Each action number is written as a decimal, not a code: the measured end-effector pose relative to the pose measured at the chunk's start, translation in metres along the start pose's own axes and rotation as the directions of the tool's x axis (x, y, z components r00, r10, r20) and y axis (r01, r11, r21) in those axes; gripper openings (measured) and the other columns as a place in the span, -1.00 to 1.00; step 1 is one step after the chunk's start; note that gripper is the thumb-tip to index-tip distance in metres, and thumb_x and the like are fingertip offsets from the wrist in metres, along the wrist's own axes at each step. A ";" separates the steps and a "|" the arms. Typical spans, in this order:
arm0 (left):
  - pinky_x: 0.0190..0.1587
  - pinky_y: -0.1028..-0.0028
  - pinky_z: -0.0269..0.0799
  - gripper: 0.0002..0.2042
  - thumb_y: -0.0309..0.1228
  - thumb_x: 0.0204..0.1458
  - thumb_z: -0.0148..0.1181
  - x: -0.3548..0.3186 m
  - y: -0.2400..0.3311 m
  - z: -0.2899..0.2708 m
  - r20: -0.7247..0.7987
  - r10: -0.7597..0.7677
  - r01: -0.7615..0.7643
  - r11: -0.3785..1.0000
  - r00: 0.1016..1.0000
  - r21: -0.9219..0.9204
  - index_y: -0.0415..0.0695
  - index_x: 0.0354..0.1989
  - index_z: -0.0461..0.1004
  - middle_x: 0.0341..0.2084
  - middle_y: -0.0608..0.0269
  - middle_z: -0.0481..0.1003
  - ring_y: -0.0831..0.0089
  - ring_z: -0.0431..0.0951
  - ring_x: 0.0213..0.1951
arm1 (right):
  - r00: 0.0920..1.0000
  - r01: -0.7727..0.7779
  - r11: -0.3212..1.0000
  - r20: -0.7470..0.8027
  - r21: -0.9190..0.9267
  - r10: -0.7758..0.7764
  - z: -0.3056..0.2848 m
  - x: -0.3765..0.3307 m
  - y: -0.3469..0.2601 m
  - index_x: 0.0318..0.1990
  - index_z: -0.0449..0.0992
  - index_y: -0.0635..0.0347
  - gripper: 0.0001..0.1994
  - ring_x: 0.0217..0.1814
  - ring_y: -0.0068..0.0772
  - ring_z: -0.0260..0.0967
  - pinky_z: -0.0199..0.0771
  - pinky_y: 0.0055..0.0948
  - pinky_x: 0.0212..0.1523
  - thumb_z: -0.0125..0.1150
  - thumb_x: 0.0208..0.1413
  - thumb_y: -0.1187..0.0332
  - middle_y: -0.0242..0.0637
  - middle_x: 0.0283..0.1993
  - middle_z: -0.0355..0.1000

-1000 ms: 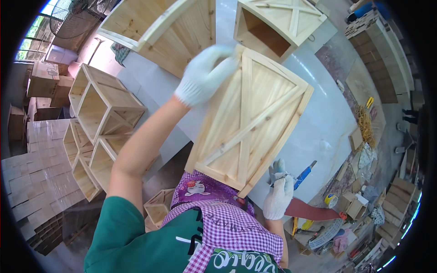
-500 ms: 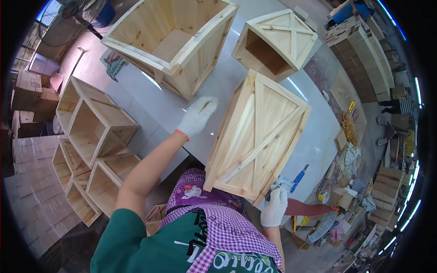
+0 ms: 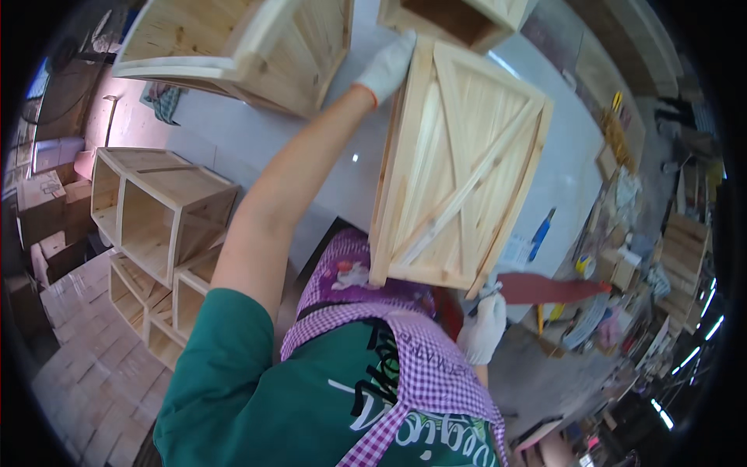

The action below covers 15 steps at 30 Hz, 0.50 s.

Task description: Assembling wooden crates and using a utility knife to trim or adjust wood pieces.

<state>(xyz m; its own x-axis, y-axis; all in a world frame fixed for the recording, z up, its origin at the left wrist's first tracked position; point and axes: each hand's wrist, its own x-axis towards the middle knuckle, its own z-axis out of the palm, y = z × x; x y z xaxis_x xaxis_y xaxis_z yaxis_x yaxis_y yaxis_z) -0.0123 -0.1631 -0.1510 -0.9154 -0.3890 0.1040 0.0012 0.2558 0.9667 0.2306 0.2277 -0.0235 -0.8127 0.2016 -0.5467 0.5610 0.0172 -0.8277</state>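
A: Fingers of the left hand [image 3: 387,66], in a white glove, are laid flat on the far left corner of the wooden panel box [image 3: 459,167]; not curled round it. Fingers of the right hand [image 3: 482,327], also gloved, are closed at the box's near right corner; what is pinched there cannot be told.

B: Box location?

A: Lying on the white tabletop [image 3: 257,140], near edge overhanging toward the apron [image 3: 405,342]. Pale pine slats, a framed face crossed by diagonal battens.

B: Packages, labels?

A: Brown cardboard cartons [image 3: 47,210] are stacked at the far left. A small yellow item [image 3: 616,101] is seen at right; a blue marker-like tool [image 3: 541,233] lies by the box's right side, a dark red flat sheet [image 3: 545,288] just below it.

B: Arm pose?

A: Left arm is stretched out fully, bare to a green sleeve. Right is tucked low, elbow bent.

B: Other pieces?

A: A large open crate [image 3: 241,39] at upper left, unfinished cube frames [image 3: 156,210] on the floor, same raw wood.
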 end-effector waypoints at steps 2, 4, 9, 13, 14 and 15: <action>0.38 0.31 0.20 -0.23 0.19 0.41 -0.42 0.011 -0.008 -0.002 0.056 -0.075 0.073 0.997 0.996 0.026 -0.30 0.30 0.39 0.22 -0.14 0.48 0.11 0.38 0.33 | 0.999 -0.031 0.998 -0.033 0.054 0.033 0.007 -0.002 -0.003 -0.15 0.48 0.22 -0.82 -0.27 -0.64 0.25 0.42 -0.54 -0.12 0.04 0.44 0.31 -0.45 -0.22 0.37; 0.44 0.34 0.13 -0.30 0.11 0.44 -0.37 0.034 -0.066 -0.021 0.040 -0.006 0.004 0.999 0.999 0.046 -0.30 0.37 0.30 0.29 -0.12 0.41 0.16 0.30 0.39 | 0.996 -0.088 0.988 0.004 0.125 0.088 0.012 -0.002 -0.004 -0.15 0.48 0.23 -0.83 -0.25 -0.60 0.28 0.47 -0.48 -0.06 0.07 0.43 0.32 -0.43 -0.20 0.38; 0.48 0.40 0.06 -0.31 0.07 0.47 -0.38 0.036 -0.063 -0.002 0.027 -0.012 0.013 0.998 1.000 -0.058 -0.33 0.43 0.21 0.36 -0.01 0.32 0.29 0.19 0.45 | 0.990 -0.128 0.971 -0.038 0.203 0.139 0.010 -0.001 0.001 -0.14 0.47 0.25 -0.85 -0.21 -0.55 0.32 0.49 -0.42 -0.10 0.09 0.42 0.34 -0.40 -0.16 0.38; 0.48 0.41 0.05 -0.29 0.08 0.47 -0.38 0.032 -0.053 -0.007 0.051 -0.062 0.068 0.989 0.997 -0.133 -0.37 0.43 0.20 0.37 0.00 0.30 0.31 0.17 0.45 | 0.998 -0.036 0.990 -0.041 0.139 0.042 0.011 -0.003 0.003 -0.13 0.47 0.26 -0.83 -0.19 -0.54 0.31 0.50 -0.39 -0.15 0.08 0.43 0.33 -0.37 -0.17 0.39; 0.48 0.41 0.05 -0.29 0.08 0.47 -0.38 0.031 -0.051 -0.009 0.056 -0.059 0.066 0.989 0.997 -0.133 -0.37 0.43 0.20 0.37 0.00 0.30 0.31 0.17 0.45 | 0.998 -0.034 0.989 -0.045 0.143 0.041 0.010 -0.004 0.005 -0.13 0.47 0.26 -0.83 -0.19 -0.54 0.31 0.50 -0.39 -0.15 0.08 0.43 0.33 -0.37 -0.17 0.39; 0.48 0.42 0.04 -0.29 0.07 0.47 -0.38 0.030 -0.053 -0.011 0.037 -0.060 0.064 0.991 0.998 -0.116 -0.37 0.43 0.20 0.38 0.00 0.29 0.31 0.17 0.46 | 0.999 -0.034 0.987 -0.034 0.157 0.040 0.009 -0.003 0.007 -0.12 0.47 0.26 -0.82 -0.19 -0.52 0.32 0.49 -0.39 -0.14 0.07 0.43 0.32 -0.35 -0.17 0.39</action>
<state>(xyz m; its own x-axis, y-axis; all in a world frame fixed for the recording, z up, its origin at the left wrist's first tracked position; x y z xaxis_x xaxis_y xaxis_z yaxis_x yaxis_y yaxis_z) -0.0355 -0.1984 -0.1961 -0.9280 -0.3708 0.0372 -0.0104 0.1257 0.9920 0.2360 0.2184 -0.0287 -0.7839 0.2354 -0.5745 0.5565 -0.1438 -0.8183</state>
